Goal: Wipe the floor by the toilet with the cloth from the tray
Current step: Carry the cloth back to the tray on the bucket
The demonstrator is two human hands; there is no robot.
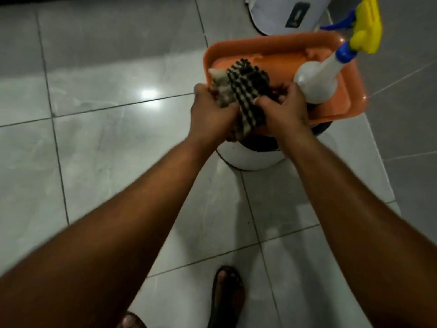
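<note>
A black-and-beige checked cloth (pixel 246 91) is bunched at the near left corner of the orange tray (pixel 279 47). My left hand (pixel 210 112) grips its left side and my right hand (pixel 286 110) grips its right side. Part of the cloth hangs down over the tray's front edge, between my two hands. The tray rests on top of a white toilet bowl (pixel 250 159), whose rim shows below my wrists.
A white spray bottle (pixel 316 84) with a yellow-and-blue trigger head (pixel 366 27) stands on the tray's right side, touching my right hand. The toilet tank (pixel 279 13) is behind the tray. Glossy grey floor tiles (pixel 106 95) spread to the left. My sandalled feet (pixel 228 297) stand below.
</note>
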